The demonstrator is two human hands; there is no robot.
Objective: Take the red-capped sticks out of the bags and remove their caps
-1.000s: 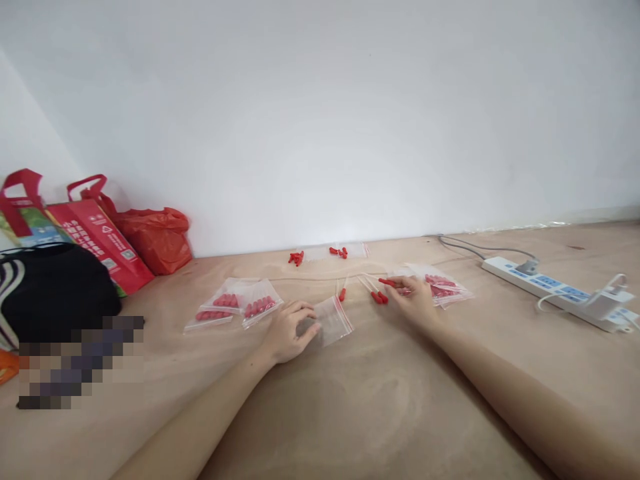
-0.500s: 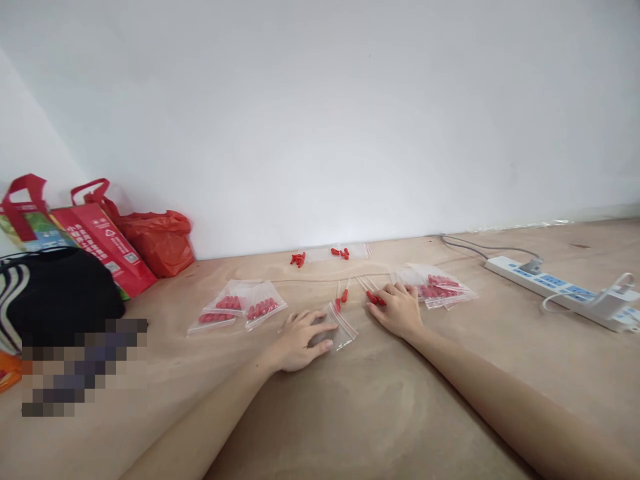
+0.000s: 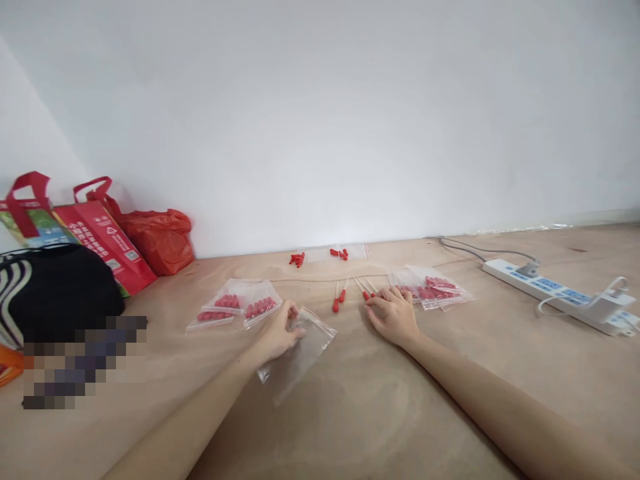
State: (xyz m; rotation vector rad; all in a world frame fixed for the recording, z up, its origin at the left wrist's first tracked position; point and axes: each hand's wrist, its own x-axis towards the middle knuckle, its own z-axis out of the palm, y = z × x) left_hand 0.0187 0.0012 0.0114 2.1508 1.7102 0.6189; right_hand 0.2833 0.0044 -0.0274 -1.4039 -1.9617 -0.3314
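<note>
In the head view, my left hand (image 3: 281, 331) is closed on an unfilled clear zip bag (image 3: 307, 353), which hangs tilted towards me. My right hand (image 3: 395, 316) lies on the table with its fingers apart and lightly bent. Its fingertips are beside droppers (image 3: 367, 295) with red bulbs and thin clear tubes, partly covered by the hand. Two more droppers (image 3: 336, 305) lie between the hands, bulbs towards me. Filled zip bags (image 3: 261, 307) with red bulbs showing lie beyond my left hand. Similar filled bags (image 3: 440, 288) overlap to the right of my right hand.
Loose red bulbs (image 3: 297, 259) and a clear bag (image 3: 357, 251) lie by the wall. A white power strip (image 3: 550, 285) with a cable and charger stands at right. Shopping bags (image 3: 107, 240), a red plastic bag (image 3: 163, 240) and a black bag (image 3: 60, 293) are at left.
My left hand has closed on the clear zip bag and drawn it left and towards me, uncovering the two droppers. My right hand has hardly moved.
</note>
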